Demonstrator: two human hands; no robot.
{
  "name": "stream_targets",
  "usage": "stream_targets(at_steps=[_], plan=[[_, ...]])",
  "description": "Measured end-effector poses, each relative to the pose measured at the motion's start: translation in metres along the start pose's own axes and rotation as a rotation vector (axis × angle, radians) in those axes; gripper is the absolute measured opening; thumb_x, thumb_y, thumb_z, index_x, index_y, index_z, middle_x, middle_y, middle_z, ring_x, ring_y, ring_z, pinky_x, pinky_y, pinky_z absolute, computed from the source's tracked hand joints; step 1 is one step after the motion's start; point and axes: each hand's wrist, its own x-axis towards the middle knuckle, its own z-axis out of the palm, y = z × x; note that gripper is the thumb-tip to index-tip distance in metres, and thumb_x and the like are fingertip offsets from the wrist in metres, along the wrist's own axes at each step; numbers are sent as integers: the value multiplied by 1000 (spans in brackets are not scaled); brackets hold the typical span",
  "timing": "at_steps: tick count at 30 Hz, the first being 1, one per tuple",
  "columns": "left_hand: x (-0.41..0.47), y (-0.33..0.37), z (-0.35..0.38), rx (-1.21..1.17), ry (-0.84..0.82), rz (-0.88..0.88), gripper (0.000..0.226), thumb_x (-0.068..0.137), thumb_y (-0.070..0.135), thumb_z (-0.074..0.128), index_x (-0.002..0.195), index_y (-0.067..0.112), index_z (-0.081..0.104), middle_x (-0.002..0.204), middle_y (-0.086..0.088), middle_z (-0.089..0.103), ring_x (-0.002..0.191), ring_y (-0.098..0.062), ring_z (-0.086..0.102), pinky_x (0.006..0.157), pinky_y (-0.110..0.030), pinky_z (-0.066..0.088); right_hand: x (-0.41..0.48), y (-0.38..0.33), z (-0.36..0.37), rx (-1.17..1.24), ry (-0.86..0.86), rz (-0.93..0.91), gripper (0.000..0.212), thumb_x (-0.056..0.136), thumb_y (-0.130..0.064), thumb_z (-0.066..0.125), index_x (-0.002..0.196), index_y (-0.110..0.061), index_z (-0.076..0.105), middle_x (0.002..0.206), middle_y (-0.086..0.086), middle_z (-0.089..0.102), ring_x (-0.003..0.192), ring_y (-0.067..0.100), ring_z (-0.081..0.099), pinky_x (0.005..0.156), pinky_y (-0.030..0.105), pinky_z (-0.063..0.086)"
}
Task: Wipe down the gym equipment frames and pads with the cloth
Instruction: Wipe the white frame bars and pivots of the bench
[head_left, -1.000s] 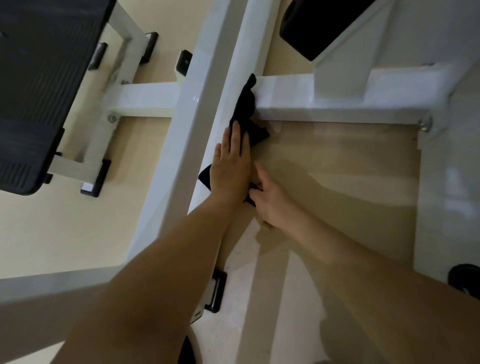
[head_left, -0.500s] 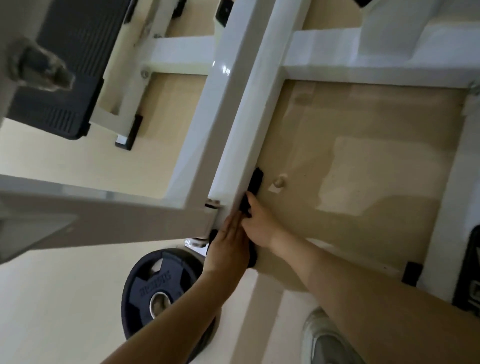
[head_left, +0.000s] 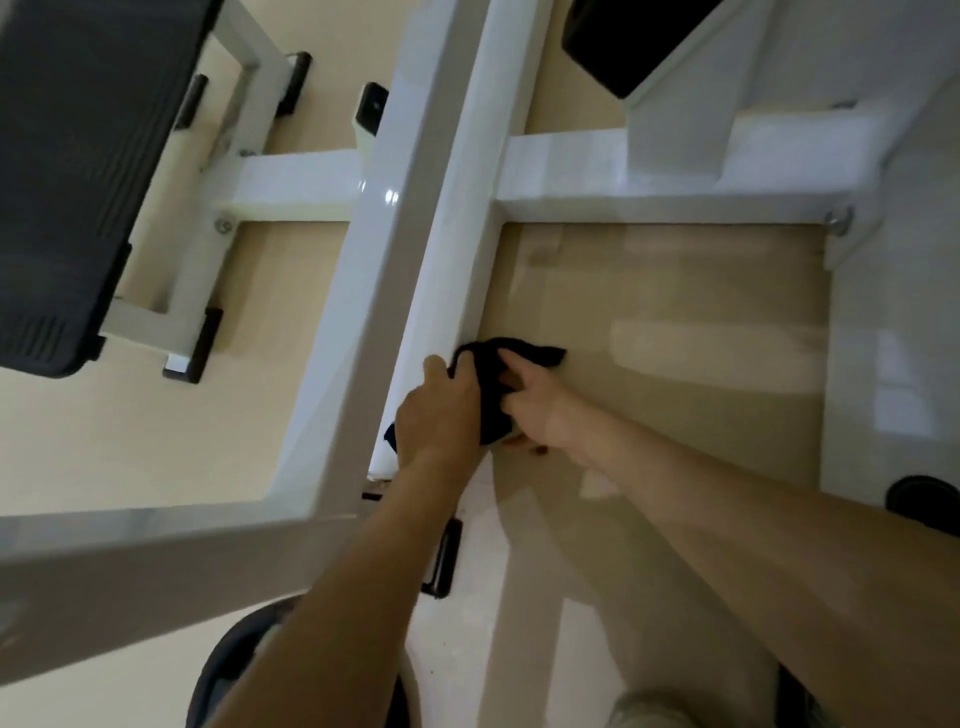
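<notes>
Glossy beige floor (head_left: 675, 312) with pale light patches; dark round disc (head_left: 223, 673), perhaps a weight plate.

- Black cloth (head_left: 492, 400): left hand (head_left: 439, 415) and right hand (head_left: 530, 400) are gripping it and covering much of it.
- Weight plate (head_left: 215, 686): the left forearm is hiding most of it, and the bottom edge is cropping it.
- Black pad (head_left: 623, 41): the top edge is cutting it off.
- Ribbed dark platform (head_left: 62, 182): the left edge is cropping it.
- Round dark item (head_left: 924, 499): it is sitting at the right edge, too cropped to identify.
</notes>
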Motion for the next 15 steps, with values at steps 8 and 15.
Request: stream_targets(at_steps=[8, 15], plan=[[66, 15, 27, 55, 448, 181, 41, 73, 11, 73, 113, 7, 63, 85, -8, 55, 72, -23, 54, 56, -30, 45, 21, -19, -9, 316, 71, -22, 51, 100, -9, 33, 143, -35, 39, 129, -1, 56, 108, 18, 57, 95, 39, 51], [179, 42, -13, 57, 686, 230, 23, 66, -8, 71, 75, 7, 58, 77, -12, 52, 60, -23, 50, 49, -26, 41, 32, -36, -64, 298, 81, -97, 60, 94, -6, 47, 147, -30, 32, 119, -12, 47, 96, 5, 54, 91, 35, 52]])
